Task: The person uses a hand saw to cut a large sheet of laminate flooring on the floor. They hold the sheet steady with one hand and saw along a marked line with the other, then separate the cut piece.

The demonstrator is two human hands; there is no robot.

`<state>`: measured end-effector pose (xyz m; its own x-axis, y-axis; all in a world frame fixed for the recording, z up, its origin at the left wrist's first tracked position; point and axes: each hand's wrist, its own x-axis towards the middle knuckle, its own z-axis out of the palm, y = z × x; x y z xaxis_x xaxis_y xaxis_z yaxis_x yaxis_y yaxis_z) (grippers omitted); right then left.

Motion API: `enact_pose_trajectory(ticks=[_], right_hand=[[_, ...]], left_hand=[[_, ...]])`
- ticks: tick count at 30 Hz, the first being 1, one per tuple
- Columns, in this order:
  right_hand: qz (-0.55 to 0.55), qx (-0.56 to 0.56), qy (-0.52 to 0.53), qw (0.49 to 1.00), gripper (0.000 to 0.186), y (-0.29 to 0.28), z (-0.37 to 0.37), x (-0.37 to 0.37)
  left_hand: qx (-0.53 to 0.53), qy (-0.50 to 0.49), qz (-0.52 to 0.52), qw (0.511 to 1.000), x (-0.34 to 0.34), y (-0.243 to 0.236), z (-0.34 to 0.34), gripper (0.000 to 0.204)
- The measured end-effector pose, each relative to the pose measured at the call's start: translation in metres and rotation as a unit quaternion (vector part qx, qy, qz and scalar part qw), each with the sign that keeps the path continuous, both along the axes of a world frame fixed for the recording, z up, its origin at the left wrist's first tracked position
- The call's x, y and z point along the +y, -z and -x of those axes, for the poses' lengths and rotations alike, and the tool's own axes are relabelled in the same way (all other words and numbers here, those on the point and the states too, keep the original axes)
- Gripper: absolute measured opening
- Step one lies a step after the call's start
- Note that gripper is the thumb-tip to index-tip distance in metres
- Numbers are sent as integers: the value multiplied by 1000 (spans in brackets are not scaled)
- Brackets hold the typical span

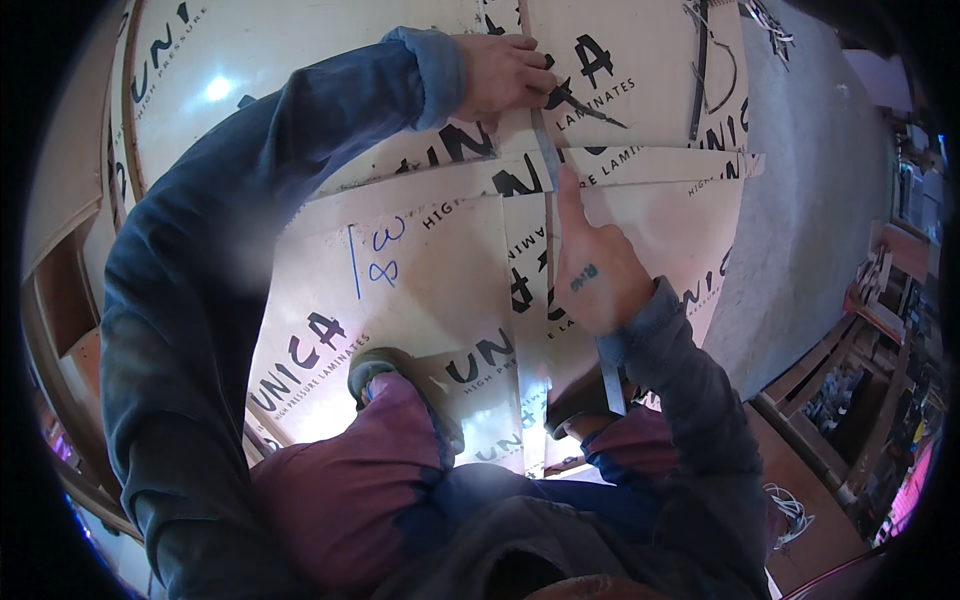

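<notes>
Large cream laminate sheets (400, 280) with dark printed lettering overlap beneath both hands. A narrow grey metal strip (545, 150), like a straightedge, runs lengthwise over them; part of it reappears below my right wrist. At the far end, my left hand (508, 75) is closed over the strip, fingers bent downward. Whatever sits in its fingertips is hidden. A thin dark pointed sliver (595, 108) slants away beside those fingers; whether the hand holds it I cannot tell. My right hand (600, 270) grips the strip nearer to me, index finger stretched along it and the others curled under.
My shoes (375, 365) rest on the near sheet, which carries blue handwritten marks. A dark narrow strip (698, 75) and thin wire lie at the far right. Grey floor (810, 200) borders the sheets. Wooden racking (840, 400) with small parts stands at right, near a white cable bundle (790, 515).
</notes>
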<state>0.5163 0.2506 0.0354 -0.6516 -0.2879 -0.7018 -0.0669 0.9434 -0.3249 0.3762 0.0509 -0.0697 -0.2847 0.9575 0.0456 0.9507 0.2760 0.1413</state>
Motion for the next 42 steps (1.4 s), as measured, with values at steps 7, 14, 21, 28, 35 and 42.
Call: enact_pose_trajectory(ticks=[7, 14, 21, 28, 35, 42], right_hand=[[48, 103, 7, 994, 93, 47, -37, 6], [112, 29, 35, 993, 75, -20, -4, 15], [0, 9, -51, 999, 69, -34, 11, 0], [-19, 7, -50, 999, 82, 3, -22, -1], [51, 41, -16, 998, 75, -9, -6, 17], [-66, -141, -17, 988, 56, -76, 46, -16]], left_hand=[[6, 17, 14, 1000, 4, -5, -1, 53], [2, -24, 4, 1000, 5, -8, -12, 54], [23, 6, 23, 999, 11, 0, -15, 52], [10, 14, 84, 996, 18, -12, -13, 41], [33, 4, 13, 999, 13, 1, -17, 50], [-18, -10, 81, 996, 21, -8, -21, 49]])
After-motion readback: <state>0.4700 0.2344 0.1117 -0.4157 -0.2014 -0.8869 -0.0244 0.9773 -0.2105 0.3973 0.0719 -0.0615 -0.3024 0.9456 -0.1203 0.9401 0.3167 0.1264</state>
